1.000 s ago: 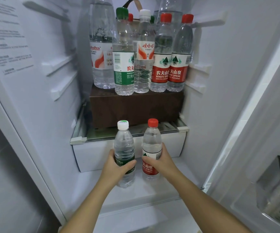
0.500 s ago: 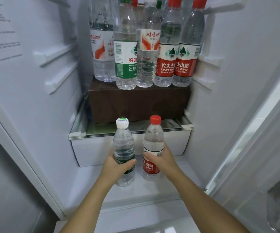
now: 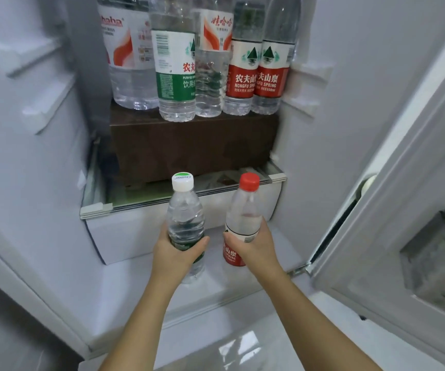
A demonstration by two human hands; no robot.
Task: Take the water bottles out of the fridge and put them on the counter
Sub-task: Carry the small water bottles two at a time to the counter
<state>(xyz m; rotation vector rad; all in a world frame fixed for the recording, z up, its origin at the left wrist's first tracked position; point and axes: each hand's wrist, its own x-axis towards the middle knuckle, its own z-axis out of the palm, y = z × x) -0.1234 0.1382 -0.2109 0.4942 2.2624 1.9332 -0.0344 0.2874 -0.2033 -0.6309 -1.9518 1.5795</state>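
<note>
I look into an open fridge. My left hand (image 3: 174, 250) grips a clear water bottle (image 3: 185, 220) with a white cap and green label. Beside it, my right hand (image 3: 253, 245) grips a red-capped, red-labelled water bottle (image 3: 242, 218), tilted slightly. Both bottles are held just above the fridge's bottom floor (image 3: 242, 287), in front of a white drawer (image 3: 125, 234). Several more water bottles stand higher up on a brown box (image 3: 194, 145): a large one (image 3: 129, 57), a green-labelled one (image 3: 174, 73), a clear one (image 3: 214, 73) and two red-labelled ones (image 3: 256, 73).
A glass shelf (image 3: 141, 202) sits over the drawer and under the brown box. The fridge's white side walls stand close on both sides. The open door (image 3: 403, 210) with a door bin is at the right. A glossy floor shows below.
Both hands have lifted their bottles a little and drawn them towards me. The red-capped bottle now tilts. My view has moved closer and lower, cutting off the upper bottles' caps.
</note>
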